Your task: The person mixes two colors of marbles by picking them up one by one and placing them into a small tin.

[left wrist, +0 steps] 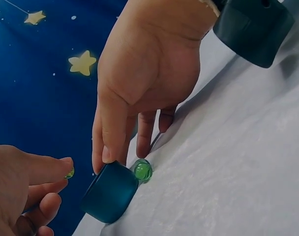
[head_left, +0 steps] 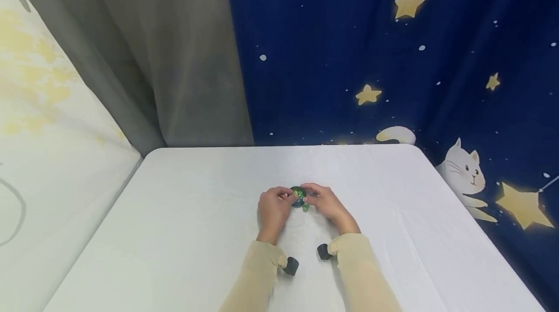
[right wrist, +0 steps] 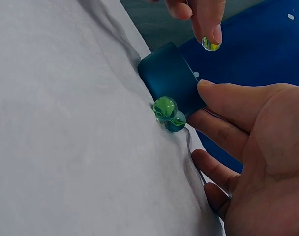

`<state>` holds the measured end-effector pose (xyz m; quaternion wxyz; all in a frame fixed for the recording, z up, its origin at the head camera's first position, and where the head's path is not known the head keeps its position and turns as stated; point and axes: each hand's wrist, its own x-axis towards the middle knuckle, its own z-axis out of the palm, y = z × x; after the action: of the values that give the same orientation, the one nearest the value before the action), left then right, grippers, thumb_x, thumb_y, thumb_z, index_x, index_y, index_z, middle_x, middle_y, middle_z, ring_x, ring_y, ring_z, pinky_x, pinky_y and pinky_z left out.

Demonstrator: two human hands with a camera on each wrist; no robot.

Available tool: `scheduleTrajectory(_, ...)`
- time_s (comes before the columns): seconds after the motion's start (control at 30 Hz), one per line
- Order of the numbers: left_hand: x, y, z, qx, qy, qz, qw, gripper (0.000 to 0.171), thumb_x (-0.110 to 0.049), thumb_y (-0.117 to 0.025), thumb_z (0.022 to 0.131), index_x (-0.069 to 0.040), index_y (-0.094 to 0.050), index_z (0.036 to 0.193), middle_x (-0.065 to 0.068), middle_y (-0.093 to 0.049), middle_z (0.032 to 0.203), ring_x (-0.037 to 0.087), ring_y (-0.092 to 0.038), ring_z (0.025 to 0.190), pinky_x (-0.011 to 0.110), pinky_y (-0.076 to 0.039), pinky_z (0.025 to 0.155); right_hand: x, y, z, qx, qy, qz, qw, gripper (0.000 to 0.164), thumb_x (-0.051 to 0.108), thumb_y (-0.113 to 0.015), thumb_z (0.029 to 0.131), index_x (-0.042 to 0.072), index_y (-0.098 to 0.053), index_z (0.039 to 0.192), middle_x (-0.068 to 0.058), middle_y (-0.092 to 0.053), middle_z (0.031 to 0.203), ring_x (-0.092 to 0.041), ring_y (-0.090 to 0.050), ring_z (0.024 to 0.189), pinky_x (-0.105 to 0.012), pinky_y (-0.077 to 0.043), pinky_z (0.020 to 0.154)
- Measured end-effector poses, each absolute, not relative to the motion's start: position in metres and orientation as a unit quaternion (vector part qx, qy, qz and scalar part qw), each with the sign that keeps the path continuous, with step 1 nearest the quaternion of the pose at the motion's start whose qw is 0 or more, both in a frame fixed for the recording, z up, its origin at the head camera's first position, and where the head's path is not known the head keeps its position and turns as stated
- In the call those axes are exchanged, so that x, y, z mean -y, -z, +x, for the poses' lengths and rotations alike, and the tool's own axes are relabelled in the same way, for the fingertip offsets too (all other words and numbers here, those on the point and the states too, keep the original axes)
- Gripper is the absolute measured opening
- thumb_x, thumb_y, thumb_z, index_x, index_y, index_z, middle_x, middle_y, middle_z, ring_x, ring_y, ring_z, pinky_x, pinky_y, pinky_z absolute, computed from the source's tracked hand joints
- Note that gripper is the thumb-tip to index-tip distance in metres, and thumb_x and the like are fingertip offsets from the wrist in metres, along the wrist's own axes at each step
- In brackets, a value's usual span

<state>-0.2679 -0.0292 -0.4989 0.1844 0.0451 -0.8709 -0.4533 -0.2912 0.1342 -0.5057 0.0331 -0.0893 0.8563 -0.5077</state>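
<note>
A small dark teal cup (right wrist: 166, 73) sits on the white cloth, its mouth facing up in the head view. Thumb and fingers of my right hand (head_left: 326, 204) grip its rim from the right. My left hand (head_left: 274, 207) is at the cup's left, pinching a clear yellow-green glass marble (right wrist: 211, 44) between thumb and finger just above the mouth. Two green-swirled marbles (right wrist: 165, 108) lie against each other on the cloth beside the cup, near my right fingers. Green shows inside the cup from above, too small to make out.
The white-covered table (head_left: 196, 224) reaches back to a grey curtain (head_left: 192, 59) and a dark blue starry curtain (head_left: 323, 59). A pale patterned wall or cloth (head_left: 52, 123) stands at the left. Black wrist-worn pieces (head_left: 291, 266) stick out below both hands.
</note>
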Motion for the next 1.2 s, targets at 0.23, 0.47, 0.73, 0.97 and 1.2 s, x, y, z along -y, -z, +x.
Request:
scheduleTrajectory(0.23, 0.0286, 0.5029, -0.2696, 0.866, 0.464, 0.051, 0.180, 0.012, -0.023, -0.085, 0.072, -0.017, -0.076, 0.079, -0.008, -0.058, 0.065, 0.013, -0.052, 0.062, 0.032, -0.042, 0.059, -0.1351, 0.5071, -0.2912, -0.858, 0.505, -0.096, 0.027, 0.036, 0.008, -0.065, 0.090, 0.013, -0.065, 0.125, -0.007, -0.065, 0.123, -0.033, -0.052, 0.123, -0.055, -0.033, 0.103)
scheduleTrajectory(0.47, 0.0313, 0.5046, -0.2711, 0.862, 0.474, 0.063, 0.170, 0.013, -0.025, -0.083, 0.075, -0.018, -0.076, 0.084, -0.008, -0.056, 0.069, 0.014, -0.050, 0.068, 0.032, -0.040, 0.062, -0.1327, 0.5077, -0.2917, -0.861, 0.499, -0.101, 0.021, 0.038, 0.007, -0.066, 0.089, 0.012, -0.064, 0.126, -0.006, -0.067, 0.121, -0.033, -0.052, 0.123, -0.054, -0.033, 0.103)
scheduleTrajectory(0.73, 0.0339, 0.5044, -0.2739, 0.847, 0.495, 0.048, 0.190, 0.016, -0.025, -0.082, 0.075, -0.018, -0.077, 0.089, -0.008, -0.056, 0.071, 0.014, -0.048, 0.070, 0.031, -0.039, 0.062, -0.1338, 0.5077, -0.2913, -0.860, 0.500, -0.092, 0.029, 0.038, 0.009, -0.066, 0.089, 0.014, -0.064, 0.126, -0.006, -0.066, 0.122, -0.035, -0.051, 0.124, -0.056, -0.032, 0.103)
scheduleTrajectory(0.97, 0.0337, 0.5032, -0.2743, 0.840, 0.506, 0.045, 0.190, 0.017, -0.023, -0.082, 0.075, -0.017, -0.077, 0.090, -0.008, -0.055, 0.071, 0.015, -0.047, 0.070, 0.031, -0.039, 0.062, -0.1343, 0.5090, -0.2917, -0.861, 0.499, -0.095, 0.022, 0.037, 0.008, -0.067, 0.088, 0.013, -0.065, 0.125, -0.006, -0.067, 0.121, -0.034, -0.052, 0.123, -0.055, -0.033, 0.103)
scheduleTrajectory(1.2, 0.0343, 0.5042, -0.2752, 0.840, 0.509, 0.043, 0.182, 0.017, -0.023, -0.082, 0.075, -0.018, -0.077, 0.091, -0.008, -0.056, 0.071, 0.015, -0.048, 0.070, 0.032, -0.039, 0.063, -0.1333, 0.5080, -0.2918, -0.864, 0.495, -0.095, 0.021, 0.037, 0.008, -0.067, 0.089, 0.013, -0.065, 0.125, -0.006, -0.067, 0.121, -0.034, -0.052, 0.123, -0.055, -0.033, 0.103)
